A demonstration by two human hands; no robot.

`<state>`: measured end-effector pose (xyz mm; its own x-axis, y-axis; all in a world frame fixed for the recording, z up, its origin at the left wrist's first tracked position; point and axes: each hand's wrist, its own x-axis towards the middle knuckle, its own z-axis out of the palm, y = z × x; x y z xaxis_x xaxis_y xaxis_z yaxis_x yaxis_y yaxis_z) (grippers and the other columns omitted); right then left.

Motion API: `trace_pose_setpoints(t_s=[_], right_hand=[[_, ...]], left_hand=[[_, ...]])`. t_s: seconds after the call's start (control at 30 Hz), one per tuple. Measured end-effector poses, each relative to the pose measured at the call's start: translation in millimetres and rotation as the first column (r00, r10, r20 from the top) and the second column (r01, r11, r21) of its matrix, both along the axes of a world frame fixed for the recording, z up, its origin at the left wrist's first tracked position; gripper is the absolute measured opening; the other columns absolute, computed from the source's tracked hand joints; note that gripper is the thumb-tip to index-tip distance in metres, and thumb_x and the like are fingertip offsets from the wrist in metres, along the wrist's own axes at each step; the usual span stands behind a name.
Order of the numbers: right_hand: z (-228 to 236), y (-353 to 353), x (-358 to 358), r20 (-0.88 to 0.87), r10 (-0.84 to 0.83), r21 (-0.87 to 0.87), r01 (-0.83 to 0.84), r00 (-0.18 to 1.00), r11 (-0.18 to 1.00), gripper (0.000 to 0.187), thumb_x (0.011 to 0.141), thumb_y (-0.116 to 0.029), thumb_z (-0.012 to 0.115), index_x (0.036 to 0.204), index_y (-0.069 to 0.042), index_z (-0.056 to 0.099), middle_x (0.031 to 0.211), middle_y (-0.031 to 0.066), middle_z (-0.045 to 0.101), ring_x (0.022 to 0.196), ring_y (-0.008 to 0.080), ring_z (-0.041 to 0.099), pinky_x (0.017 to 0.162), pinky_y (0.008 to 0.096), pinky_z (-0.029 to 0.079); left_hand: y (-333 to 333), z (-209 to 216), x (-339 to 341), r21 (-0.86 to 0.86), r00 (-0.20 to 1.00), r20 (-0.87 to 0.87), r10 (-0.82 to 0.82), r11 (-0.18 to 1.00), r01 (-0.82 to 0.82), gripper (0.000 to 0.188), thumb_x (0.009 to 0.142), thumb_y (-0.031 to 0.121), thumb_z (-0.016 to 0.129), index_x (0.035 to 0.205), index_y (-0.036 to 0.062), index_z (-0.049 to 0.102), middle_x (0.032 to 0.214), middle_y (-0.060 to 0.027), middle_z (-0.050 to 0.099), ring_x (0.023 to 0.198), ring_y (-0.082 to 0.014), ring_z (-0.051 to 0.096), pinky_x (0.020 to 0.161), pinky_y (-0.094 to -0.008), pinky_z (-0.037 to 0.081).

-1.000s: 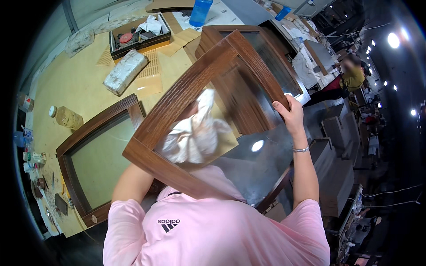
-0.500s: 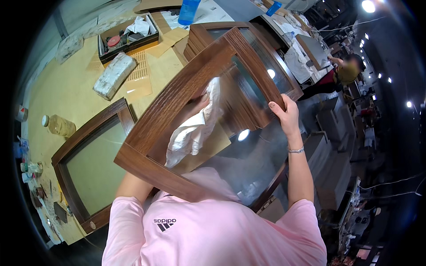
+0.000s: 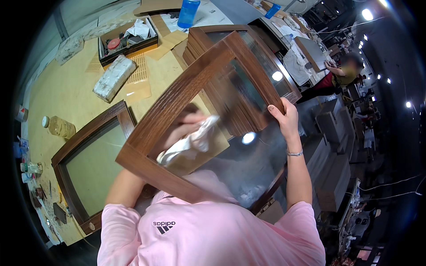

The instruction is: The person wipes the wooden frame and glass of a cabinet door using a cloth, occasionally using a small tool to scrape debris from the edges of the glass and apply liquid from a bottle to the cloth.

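Note:
I hold up a brown wooden-framed glass door (image 3: 195,86), tilted in front of me. My right hand (image 3: 286,117) is wrapped round its right-hand edge, thumb on the near face of the frame. Behind the pane, seen through the glass, my left hand (image 3: 181,131) presses a crumpled white cloth (image 3: 191,142) to or close against the far side. The left forearm passes under the lower left corner of the frame. Motion smears the left hand, and its fingertips are partly covered by the cloth.
A second glazed door (image 3: 66,155) lies on the workbench (image 3: 49,102) at left. Further doors (image 3: 202,33) are stacked behind mine. Also on the bench are a bottle of yellowish liquid (image 3: 60,127), a wrapped block (image 3: 114,79), a black-sided box (image 3: 106,56) and a blue bottle (image 3: 189,13). A co-worker (image 3: 346,73) stands far right.
My left hand has pulled the cloth down and nearer behind the glass, and the cloth is more bunched. The door has shifted slightly; my right hand keeps its hold.

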<state>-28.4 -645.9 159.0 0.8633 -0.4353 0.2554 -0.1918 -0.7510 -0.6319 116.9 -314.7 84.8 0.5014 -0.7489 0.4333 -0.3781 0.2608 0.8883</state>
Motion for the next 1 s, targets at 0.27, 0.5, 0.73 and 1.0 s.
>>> trace_pose_setpoints(t_s=[0.27,0.5,0.73,1.0], right_hand=[[0,3,-9,-0.095,-0.116,-0.154,0.1,0.989,0.983,0.052,0.08,-0.053,0.075,0.09,-0.002,0.067,0.075,0.0154,0.068,0.07,0.0305,0.066,0.065,0.0376,0.048],[16,29,20,-0.129,-0.061,-0.237,0.028,0.99,0.971,0.054,0.079,-0.054,0.076,0.084,-0.002,0.064,0.073,0.0154,0.066,0.068,0.0317,0.065,0.063,0.0385,0.048],[12,24,17,-0.161,-0.105,-0.322,0.048,0.981,0.945,0.057,0.077,-0.059,0.075,0.083,-0.003,0.064,0.072,0.016,0.065,0.068,0.0337,0.065,0.062,0.0398,0.048],[13,23,20,-0.171,-0.082,-0.333,0.021,0.982,0.943,0.057,0.077,-0.058,0.074,0.084,-0.002,0.063,0.071,0.0179,0.065,0.068,0.0374,0.064,0.063,0.0427,0.048]], left_hand=[[99,19,46,0.027,0.772,-0.264,0.578,0.805,-0.593,0.032,0.095,0.002,0.059,0.126,0.004,0.066,0.096,-0.0047,0.068,0.078,-0.0142,0.065,0.064,-0.0273,0.055],[14,79,-16,0.065,0.318,0.918,0.237,0.702,-0.71,0.038,0.072,0.002,0.062,0.108,0.0097,0.071,0.093,-0.0051,0.06,0.085,-0.0217,0.06,0.067,-0.0351,0.047],[24,68,-22,0.175,0.383,0.911,0.154,0.695,-0.697,0.034,0.074,0.003,0.061,0.106,0.0085,0.071,0.091,-0.0067,0.058,0.085,-0.0237,0.06,0.067,-0.0361,0.047],[9,68,-6,0.216,0.475,0.859,0.191,0.706,-0.674,0.032,0.072,0.0,0.061,0.101,0.0076,0.073,0.089,-0.007,0.06,0.085,-0.0254,0.064,0.069,-0.0387,0.049]])
